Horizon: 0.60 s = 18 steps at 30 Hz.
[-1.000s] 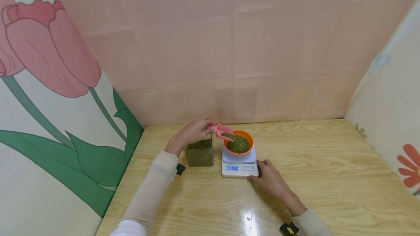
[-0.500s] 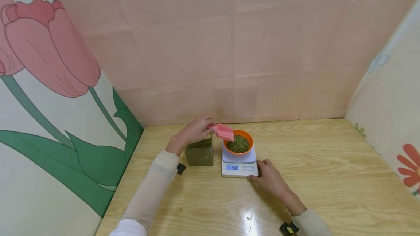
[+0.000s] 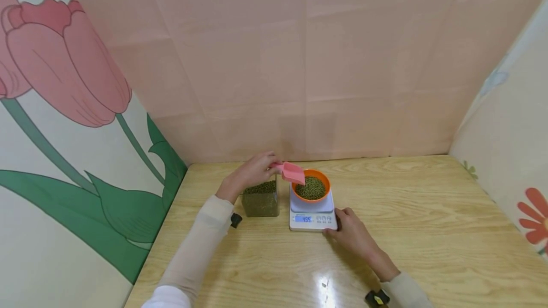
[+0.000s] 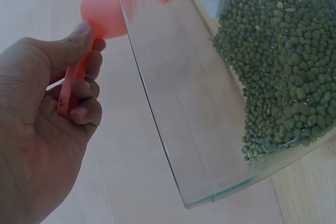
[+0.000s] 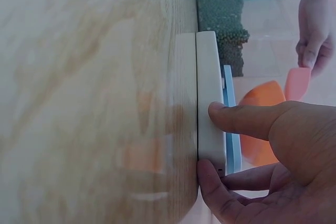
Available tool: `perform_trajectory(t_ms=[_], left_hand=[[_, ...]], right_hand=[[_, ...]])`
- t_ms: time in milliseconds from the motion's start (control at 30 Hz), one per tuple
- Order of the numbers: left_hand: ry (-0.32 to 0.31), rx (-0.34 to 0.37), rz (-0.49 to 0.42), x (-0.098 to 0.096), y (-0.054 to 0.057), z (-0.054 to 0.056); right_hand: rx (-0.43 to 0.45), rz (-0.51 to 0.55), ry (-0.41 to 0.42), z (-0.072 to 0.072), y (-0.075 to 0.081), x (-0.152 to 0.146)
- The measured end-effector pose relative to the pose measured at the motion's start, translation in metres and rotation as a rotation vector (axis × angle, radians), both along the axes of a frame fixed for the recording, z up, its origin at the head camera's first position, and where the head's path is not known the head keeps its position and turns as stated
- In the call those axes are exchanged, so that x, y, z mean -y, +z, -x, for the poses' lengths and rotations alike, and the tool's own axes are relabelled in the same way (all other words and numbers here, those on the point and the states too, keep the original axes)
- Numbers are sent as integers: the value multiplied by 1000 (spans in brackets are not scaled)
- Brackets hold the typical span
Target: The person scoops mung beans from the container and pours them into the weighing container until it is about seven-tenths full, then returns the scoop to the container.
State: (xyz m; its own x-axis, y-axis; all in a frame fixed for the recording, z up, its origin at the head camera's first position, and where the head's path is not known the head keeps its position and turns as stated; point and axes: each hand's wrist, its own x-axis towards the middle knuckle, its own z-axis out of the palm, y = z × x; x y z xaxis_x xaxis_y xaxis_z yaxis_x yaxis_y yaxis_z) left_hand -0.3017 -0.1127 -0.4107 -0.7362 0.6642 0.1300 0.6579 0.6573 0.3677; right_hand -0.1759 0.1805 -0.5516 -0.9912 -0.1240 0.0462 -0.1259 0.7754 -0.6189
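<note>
My left hand (image 3: 256,170) grips the handle of a pink scoop (image 3: 293,173), fingers curled round it in the left wrist view. The scoop's tip is tilted down over the left rim of an orange bowl (image 3: 327,195). Green mung beans (image 3: 311,188) fill much of this bowl, which sits on a white digital kitchen scale (image 3: 295,226). Its lit display (image 3: 303,219) appears to read 499. My right hand (image 3: 353,234) holds the scale's front right corner, thumb on the front edge (image 5: 210,51) and fingers at the side.
Left of the scale stands a clear box (image 3: 261,206) of mung beans (image 4: 294,61), beneath my left wrist. The wooden table (image 3: 428,213) meets a pink-beige covered wall (image 3: 355,132) at the back. A tulip-painted wall (image 3: 73,61) borders the left side.
Beans lying in the scoop one second ago have slid into the bowl, and the scoop now looks bare. The display has gone from about 488 to 499. Both hands have stayed in place.
</note>
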Motion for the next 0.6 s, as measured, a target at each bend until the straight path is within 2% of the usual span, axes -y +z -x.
perform_trajectory(t_ms=[400, 600], left_hand=[[30, 27, -33, 6, 3, 0], [25, 25, -57, 12, 4, -3]], right_hand=[[-11, -4, 3, 0, 1, 0], [-13, -4, 0, 0, -1, 0]])
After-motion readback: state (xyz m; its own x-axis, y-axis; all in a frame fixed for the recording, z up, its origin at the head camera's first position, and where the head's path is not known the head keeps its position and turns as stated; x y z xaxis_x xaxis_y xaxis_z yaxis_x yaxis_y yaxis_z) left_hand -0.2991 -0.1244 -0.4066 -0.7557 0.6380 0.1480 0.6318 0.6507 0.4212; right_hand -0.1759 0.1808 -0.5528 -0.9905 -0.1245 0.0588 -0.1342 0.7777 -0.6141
